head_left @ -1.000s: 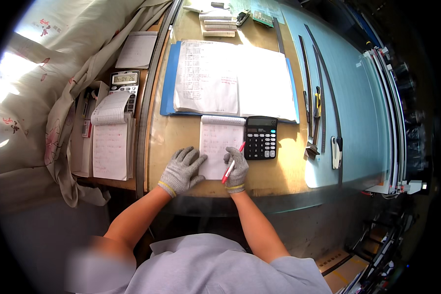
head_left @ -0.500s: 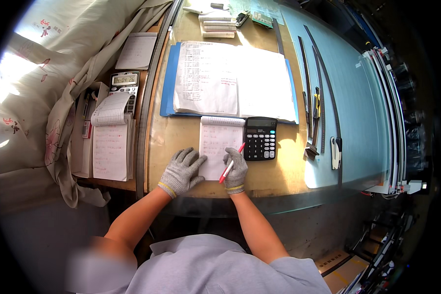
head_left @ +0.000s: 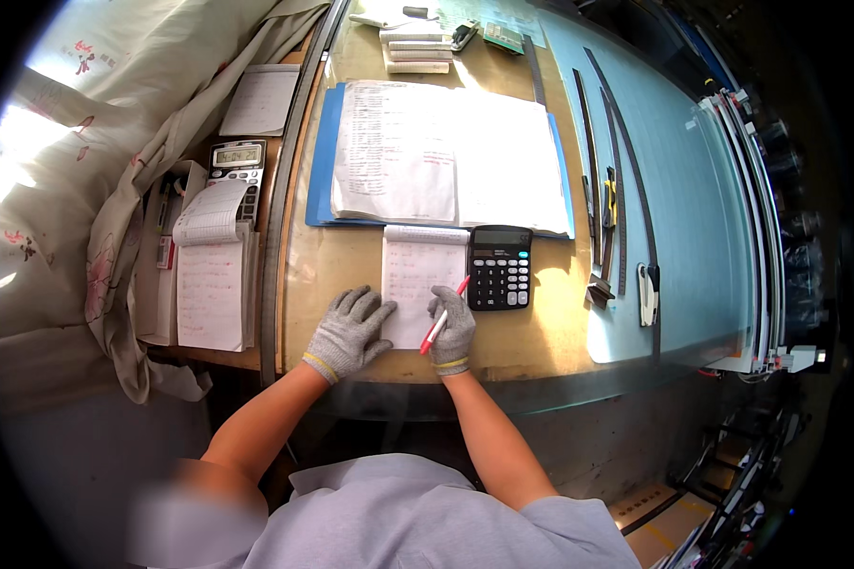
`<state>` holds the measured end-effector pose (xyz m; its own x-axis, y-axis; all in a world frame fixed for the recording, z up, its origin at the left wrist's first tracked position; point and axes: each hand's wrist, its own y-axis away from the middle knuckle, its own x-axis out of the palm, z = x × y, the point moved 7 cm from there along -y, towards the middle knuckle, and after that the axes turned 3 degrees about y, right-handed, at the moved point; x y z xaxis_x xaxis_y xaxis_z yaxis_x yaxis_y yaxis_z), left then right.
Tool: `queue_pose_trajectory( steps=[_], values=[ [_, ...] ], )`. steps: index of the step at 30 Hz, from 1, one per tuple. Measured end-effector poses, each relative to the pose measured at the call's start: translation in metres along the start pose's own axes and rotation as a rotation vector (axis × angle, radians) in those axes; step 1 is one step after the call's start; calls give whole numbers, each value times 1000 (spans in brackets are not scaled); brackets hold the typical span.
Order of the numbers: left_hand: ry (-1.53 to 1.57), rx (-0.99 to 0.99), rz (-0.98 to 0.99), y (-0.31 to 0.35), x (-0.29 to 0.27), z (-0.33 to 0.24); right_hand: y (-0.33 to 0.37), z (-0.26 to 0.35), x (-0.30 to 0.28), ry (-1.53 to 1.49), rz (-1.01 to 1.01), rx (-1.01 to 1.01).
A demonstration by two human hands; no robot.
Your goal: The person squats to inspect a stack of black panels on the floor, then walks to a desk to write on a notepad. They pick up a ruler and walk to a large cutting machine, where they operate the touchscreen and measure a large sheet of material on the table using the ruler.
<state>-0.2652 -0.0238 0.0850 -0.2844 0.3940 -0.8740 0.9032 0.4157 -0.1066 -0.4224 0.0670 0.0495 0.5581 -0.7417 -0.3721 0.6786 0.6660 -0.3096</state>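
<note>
Both my hands wear grey knit gloves with yellow cuff stripes. My left hand [head_left: 348, 332] lies flat with its fingers spread, the fingertips at the left edge of a notepad [head_left: 413, 284]. Over the notepad's lower right part, my right hand [head_left: 453, 327] is closed around a red and white pen [head_left: 434, 332], which slants across the fingers. Handwritten lines cover the upper part of the page. A black calculator [head_left: 500, 270] sits against the notepad's right side. Beyond them a blue folder [head_left: 319, 180] lies under spread sheets of written paper [head_left: 399, 152].
At the left, past a metal strip, are another notepad [head_left: 211, 294], a grey calculator [head_left: 237, 157] and loose paper [head_left: 260, 100]. Stacked pads [head_left: 416, 52] stand at the back. Dark strips [head_left: 621, 161], a yellow cutter [head_left: 610, 199] and a white-handled tool [head_left: 648, 294] lie at the right.
The whole view has shifted slightly, so the desk things sit a little further left. Both hands keep nearly the same pose, with the pen still in the right one.
</note>
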Motion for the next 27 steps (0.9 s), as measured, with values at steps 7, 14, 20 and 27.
queue_pose_trajectory(
  steps=[7, 14, 20, 27],
  values=[
    [5, -5, 10, 1, 2, 2, 1, -2, 1, 23, -1, -32],
    [21, -9, 1, 0, 1, 1, -1, -1, 1, 4, -4, -22],
    [-19, -9, -3, 1, 7, 2, -1, 1, 0, 47, -8, -46],
    [-26, -8, -7, 0, 4, 0, -1, 0, -1, 28, -2, -16]
  ],
)
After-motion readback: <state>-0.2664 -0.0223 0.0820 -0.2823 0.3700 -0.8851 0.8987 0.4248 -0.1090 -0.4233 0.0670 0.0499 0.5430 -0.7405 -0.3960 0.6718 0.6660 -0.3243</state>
